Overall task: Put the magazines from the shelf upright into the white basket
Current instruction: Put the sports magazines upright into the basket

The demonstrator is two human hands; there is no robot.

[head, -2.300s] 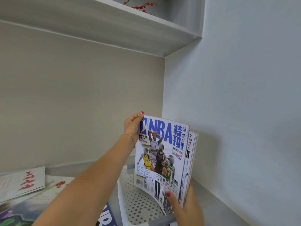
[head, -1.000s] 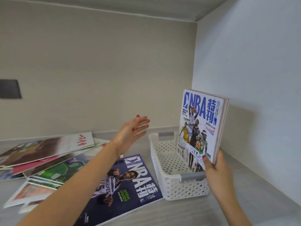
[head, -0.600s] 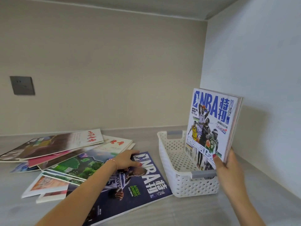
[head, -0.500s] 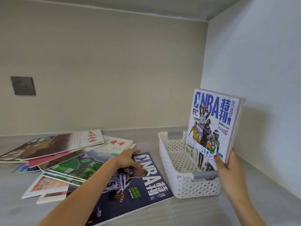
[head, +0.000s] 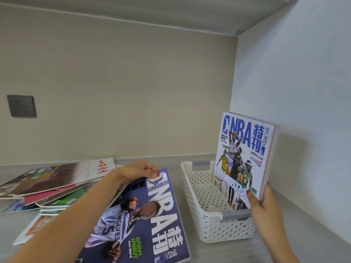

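While the dark blue NBA magazine with a Wolves player on its cover is lying nearest the camera on the pale grey shelf surface, the left hand is gripping its far top edge, fingers curled over that edge and the thumb with a red nail pressing on the cover. That far edge is appearing slightly raised off the shelf; the near end is lying flat.

To the right, the white perforated plastic basket with grey handles is standing on the shelf, just beside the dark blue magazine and not touching it. The right hand is gripping the lower right corner of the upright stack of magazines fronted by a white NBA cover with blue lettering, thumb on the front cover and fingers wrapped behind. The stack is standing in the right side of the basket, tilting a little, its lower edge inside the basket walls. How many issues are in the stack cannot be told.

Further left, a loose fan of flat magazines with red, green and brown covers is lying on the shelf, overlapping one another, partly under the left forearm.

Beyond these, a dark grey wall socket plate is sitting on the beige back wall, well apart from everything on the shelf.
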